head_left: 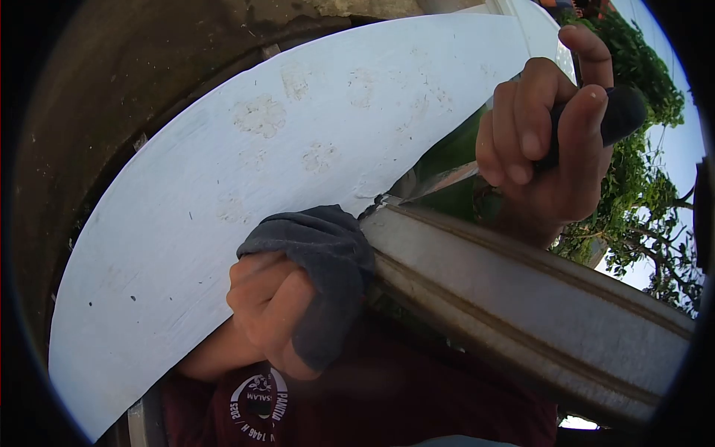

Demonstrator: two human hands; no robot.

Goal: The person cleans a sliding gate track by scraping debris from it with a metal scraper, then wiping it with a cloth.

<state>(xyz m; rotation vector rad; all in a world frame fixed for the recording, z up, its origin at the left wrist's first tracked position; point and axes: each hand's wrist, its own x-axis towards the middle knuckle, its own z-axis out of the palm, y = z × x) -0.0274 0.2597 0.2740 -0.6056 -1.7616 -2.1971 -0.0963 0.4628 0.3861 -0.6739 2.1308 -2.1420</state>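
Note:
My left hand (268, 305) is closed around a dark grey cloth (316, 249), which is bunched against the lower edge of a white curved sheet (186, 164). On the right, my right hand (544, 134) grips the black handle (624, 115) of a tool, with the index finger raised. Its thin, pale blade (447, 179) points left, the tip at a dark, ragged spot (378, 201) where the sheet meets a grey grooved metal bar (521, 287). The cloth lies beside the bar's end.
Several rough, dirty patches (259, 115) mark the white sheet. A dark brown surface (82, 97) lies beyond its curved edge. Green trees (633, 67) and sky are at the right. My maroon shirt (417, 395) shows below the bar.

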